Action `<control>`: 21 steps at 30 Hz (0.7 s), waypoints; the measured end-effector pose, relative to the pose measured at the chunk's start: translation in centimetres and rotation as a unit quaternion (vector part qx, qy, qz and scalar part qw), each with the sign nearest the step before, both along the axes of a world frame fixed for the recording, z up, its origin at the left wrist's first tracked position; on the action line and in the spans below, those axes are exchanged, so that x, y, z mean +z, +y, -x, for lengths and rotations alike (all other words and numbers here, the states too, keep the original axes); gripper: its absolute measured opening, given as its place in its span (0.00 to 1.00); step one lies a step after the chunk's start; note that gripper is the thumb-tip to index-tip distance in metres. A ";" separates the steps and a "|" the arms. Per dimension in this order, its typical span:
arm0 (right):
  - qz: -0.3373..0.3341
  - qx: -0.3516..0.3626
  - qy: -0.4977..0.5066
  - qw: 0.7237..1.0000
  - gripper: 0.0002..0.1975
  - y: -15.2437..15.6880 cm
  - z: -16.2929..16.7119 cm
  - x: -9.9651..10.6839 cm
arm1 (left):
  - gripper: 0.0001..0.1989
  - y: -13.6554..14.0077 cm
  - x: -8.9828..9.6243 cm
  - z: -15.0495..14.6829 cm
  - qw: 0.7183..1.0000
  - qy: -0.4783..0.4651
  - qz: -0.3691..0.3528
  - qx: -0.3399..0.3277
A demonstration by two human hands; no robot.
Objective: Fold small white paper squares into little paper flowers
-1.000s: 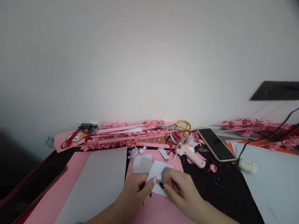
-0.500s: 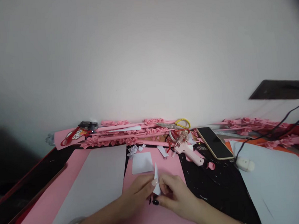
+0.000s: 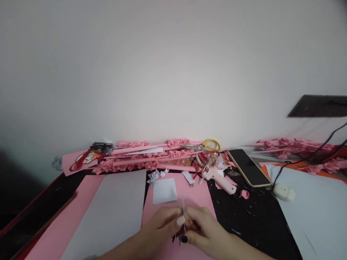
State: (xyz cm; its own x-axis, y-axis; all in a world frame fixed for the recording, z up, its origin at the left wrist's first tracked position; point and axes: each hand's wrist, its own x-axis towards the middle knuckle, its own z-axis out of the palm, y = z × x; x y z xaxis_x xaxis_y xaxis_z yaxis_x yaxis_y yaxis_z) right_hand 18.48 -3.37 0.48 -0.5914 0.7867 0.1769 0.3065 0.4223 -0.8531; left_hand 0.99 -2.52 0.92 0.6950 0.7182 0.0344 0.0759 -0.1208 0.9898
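Between my hands a small piece of white paper (image 3: pixel 183 202) stands nearly edge-on, showing as a thin line. My left hand (image 3: pixel 165 227) pinches it from the left, its thumb on the paper. From the right, my right hand (image 3: pixel 202 231) is closed against the same piece, thumb bent inward; its fingertips are partly hidden. Both hands are over a pink paper sheet (image 3: pixel 196 195). Just beyond them lies a white paper square (image 3: pixel 164 191), with small white folded paper flowers (image 3: pixel 155 176) behind it.
A pink glue gun (image 3: pixel 221 180), a phone (image 3: pixel 250 167) and yellow-handled scissors (image 3: pixel 206 145) lie behind and to the right. Pink paper flower stems (image 3: pixel 134 162) line the wall. Large white sheets (image 3: pixel 107 206) lie left and right. A white plug (image 3: pixel 284 192) trails a black cable.
The white paper has turned from showing part of its face to nearly edge-on. My hands have drawn closer together around it. The view has shifted very slightly.
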 end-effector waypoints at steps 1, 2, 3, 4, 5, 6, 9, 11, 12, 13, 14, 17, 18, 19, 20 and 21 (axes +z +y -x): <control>-0.004 0.001 0.004 1.000 0.12 0.0 0.0 0.1 | 0.25 0.0 0.0 0.0 1.000 -0.003 0.004 0.004; -0.009 0.001 0.007 1.000 0.12 0.0 0.0 0.1 | 0.25 0.0 0.1 0.0 1.000 -0.010 0.010 0.007; -0.012 0.004 0.007 1.000 0.11 0.0 0.0 0.2 | 0.25 -0.1 0.2 -0.1 1.000 -0.017 0.015 0.008; -0.013 0.006 0.007 1.000 0.10 0.0 0.0 0.3 | 0.24 -0.1 0.2 -0.1 1.000 -0.021 0.017 0.007; -0.013 0.008 0.007 1.000 0.10 0.0 0.0 0.3 | 0.23 0.0 0.3 -0.1 1.000 -0.024 0.018 0.007; -0.011 0.008 0.003 1.000 0.10 0.0 0.0 0.4 | 0.23 0.0 0.3 -0.2 1.000 -0.026 0.016 0.007; -0.008 -0.005 -0.017 1.000 0.11 -0.1 0.0 0.4 | 0.21 0.1 0.3 -0.3 1.000 -0.027 0.007 0.003; -0.013 -0.009 -0.032 0.999 0.10 -0.1 0.0 0.4 | 0.21 0.1 0.3 -0.3 1.000 -0.028 0.008 -0.009; -0.014 -0.007 -0.034 0.999 0.10 -0.2 0.0 0.4 | 0.21 0.1 0.2 -0.3 0.999 -0.029 0.009 -0.011; -0.015 -0.004 -0.035 0.999 0.10 -0.1 0.0 0.4 | 0.22 0.1 0.2 -0.4 1.000 -0.027 0.009 -0.011; -0.016 -0.003 -0.035 0.999 0.10 -0.1 0.0 0.4 | 0.22 0.1 0.2 -0.4 1.000 -0.025 0.006 -0.008; -0.023 -0.012 -0.042 0.999 0.11 -0.1 0.0 0.4 | 0.22 0.0 0.3 -0.4 1.000 -0.019 -0.008 0.003; -0.025 -0.016 -0.046 0.999 0.12 -0.1 0.0 0.3 | 0.22 0.0 0.3 -0.4 1.000 -0.020 -0.007 0.001; -0.028 -0.017 -0.049 0.998 0.11 -0.1 0.0 0.3 | 0.22 0.0 0.4 -0.4 1.000 -0.024 -0.004 -0.003; -0.030 -0.015 -0.049 0.998 0.11 -0.1 0.0 0.3 | 0.22 0.0 0.4 -0.4 1.000 -0.028 0.001 -0.008; -0.031 -0.010 -0.048 0.998 0.10 -0.1 0.0 0.3 | 0.21 0.0 0.5 -0.4 0.999 -0.033 0.007 -0.013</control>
State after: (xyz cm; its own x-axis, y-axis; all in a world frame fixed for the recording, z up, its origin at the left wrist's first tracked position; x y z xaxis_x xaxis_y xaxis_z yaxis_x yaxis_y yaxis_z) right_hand 18.46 -3.45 0.75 -0.5926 0.7876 0.1688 0.3939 0.4661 -0.7922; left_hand 1.40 -2.49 1.38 0.7096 0.7011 0.0709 0.0084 -0.1090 0.9940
